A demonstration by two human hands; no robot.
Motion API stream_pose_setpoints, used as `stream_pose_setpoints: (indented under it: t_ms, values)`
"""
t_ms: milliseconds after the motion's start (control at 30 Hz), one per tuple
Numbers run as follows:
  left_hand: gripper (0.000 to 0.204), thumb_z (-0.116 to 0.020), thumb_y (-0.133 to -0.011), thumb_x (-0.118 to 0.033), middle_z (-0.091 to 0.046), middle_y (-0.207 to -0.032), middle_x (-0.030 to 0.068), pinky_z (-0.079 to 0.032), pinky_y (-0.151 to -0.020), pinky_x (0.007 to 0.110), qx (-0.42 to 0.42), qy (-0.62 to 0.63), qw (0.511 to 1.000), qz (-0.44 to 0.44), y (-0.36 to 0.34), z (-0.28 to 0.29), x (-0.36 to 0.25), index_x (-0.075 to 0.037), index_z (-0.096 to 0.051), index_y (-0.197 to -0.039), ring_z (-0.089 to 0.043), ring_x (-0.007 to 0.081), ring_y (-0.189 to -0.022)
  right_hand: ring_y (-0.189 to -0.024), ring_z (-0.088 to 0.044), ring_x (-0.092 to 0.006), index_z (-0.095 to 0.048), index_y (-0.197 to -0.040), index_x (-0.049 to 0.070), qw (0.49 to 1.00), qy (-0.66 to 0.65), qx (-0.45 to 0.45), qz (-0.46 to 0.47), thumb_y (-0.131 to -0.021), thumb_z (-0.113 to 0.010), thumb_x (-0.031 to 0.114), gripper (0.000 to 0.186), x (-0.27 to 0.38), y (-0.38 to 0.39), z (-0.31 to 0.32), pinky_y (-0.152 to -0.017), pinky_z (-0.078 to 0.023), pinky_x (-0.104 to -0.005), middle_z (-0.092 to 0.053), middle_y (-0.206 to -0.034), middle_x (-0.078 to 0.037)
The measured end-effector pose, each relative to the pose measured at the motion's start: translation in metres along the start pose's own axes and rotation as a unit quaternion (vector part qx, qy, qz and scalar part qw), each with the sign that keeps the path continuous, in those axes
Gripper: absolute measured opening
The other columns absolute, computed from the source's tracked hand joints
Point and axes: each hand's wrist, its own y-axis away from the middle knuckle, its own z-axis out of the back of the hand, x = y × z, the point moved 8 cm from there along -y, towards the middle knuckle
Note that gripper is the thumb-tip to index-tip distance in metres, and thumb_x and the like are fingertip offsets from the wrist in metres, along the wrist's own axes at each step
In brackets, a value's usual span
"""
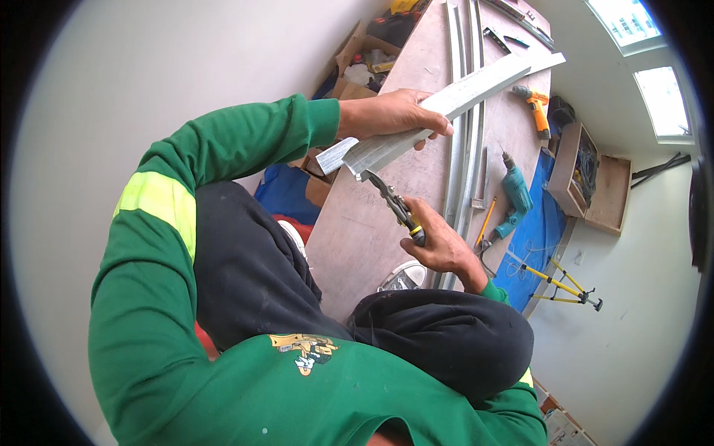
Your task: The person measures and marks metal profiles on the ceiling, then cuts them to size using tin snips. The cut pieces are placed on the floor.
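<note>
My left hand [405, 115] is wrapped round a pale grey metal channel [476, 88], which slants from the near left to the far right above the wooden table [349, 230]. A flap of metal [336, 156] sticks out sideways at the channel's near end. My right hand [442, 241] grips a pair of tin snips [394, 202] by handles with dark and yellow ends. The jaws of the snips touch the channel's near end. I cannot tell whether they bite into the metal.
Long metal profiles [457, 167] run along the table. On its right lie an orange cordless drill [535, 111], a teal corded drill [517, 189] and a pencil [487, 221]. Beyond are a wooden box [573, 175] and a yellow tripod [554, 282]; a cardboard box [349, 56] stands left.
</note>
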Motion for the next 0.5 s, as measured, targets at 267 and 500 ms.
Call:
stream_pose_setpoints:
  t_ms: [267,500]
  values:
    - [0.068,-0.088,-0.09,-0.048,-0.07,-0.098,0.0079,-0.06,-0.073,0.028,0.044,-0.006,0.998,0.051,-0.007,-0.011,0.027,0.001,-0.063,-0.131,-0.072,0.0136,-0.083,-0.117,-0.064,-0.0484,-0.048,-0.142,-0.001,1.0,-0.011,0.009,-0.001,-0.087,-0.068,0.007,0.059,-0.01,0.003,-0.018,-0.102,-0.05,-0.0521,-0.064,-0.12,-0.028]
    - [0.079,-0.088,-0.09,-0.041,-0.072,-0.11,0.0169,-0.062,-0.08,0.034,0.095,-0.08,0.99,0.066,0.0,-0.024,0.038,0.001,-0.055,-0.148,-0.074,0.0195,-0.097,-0.085,-0.063,-0.0548,-0.053,-0.118,0.001,0.998,-0.032,0.014,-0.06,-0.086,-0.069,0.009,0.036,-0.024,0.011,-0.042,-0.078,-0.049,-0.055,-0.062,-0.083,-0.029]
